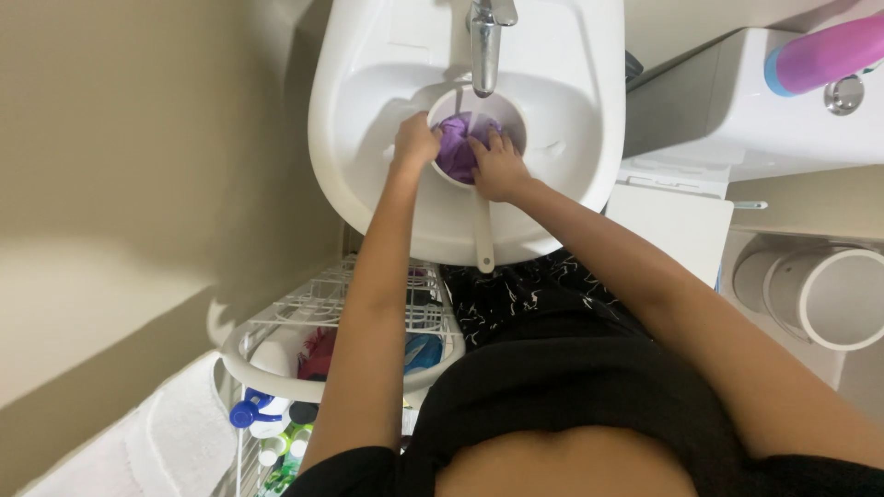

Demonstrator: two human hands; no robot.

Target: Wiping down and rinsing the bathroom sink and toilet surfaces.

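A small bathroom with beige walls, seen from above: a white ceramic washbasin (368, 120) fills the upper centre under a chrome tap (485, 41). Standing in the basin directly below the spout is a white plastic dipper with a long straight handle (484, 235), and bunched inside it lies a purple cloth (456, 147). The left hand (416, 140) has its grip closed over the dipper's near rim and the cloth's edge; the right hand (497, 166) lies with fingers spread, pressing on the cloth from the other side, not clenched. Judged from this, the cloth is already in the dipper and being worked; no running water can be made out, and wringing or lifting out appears still undone. Below the left grip, a white wire rack (322, 304) holds bottles, among them a white spray bottle with a blue trigger (250, 412) and green-capped containers; their labels are too small to tell. Far to the right of the right grip, a pink cylindrical bottle with a blue cap (820, 57) lies on the white toilet cistern (737, 110), and a white cylindrical bin (833, 294) stands lower down.
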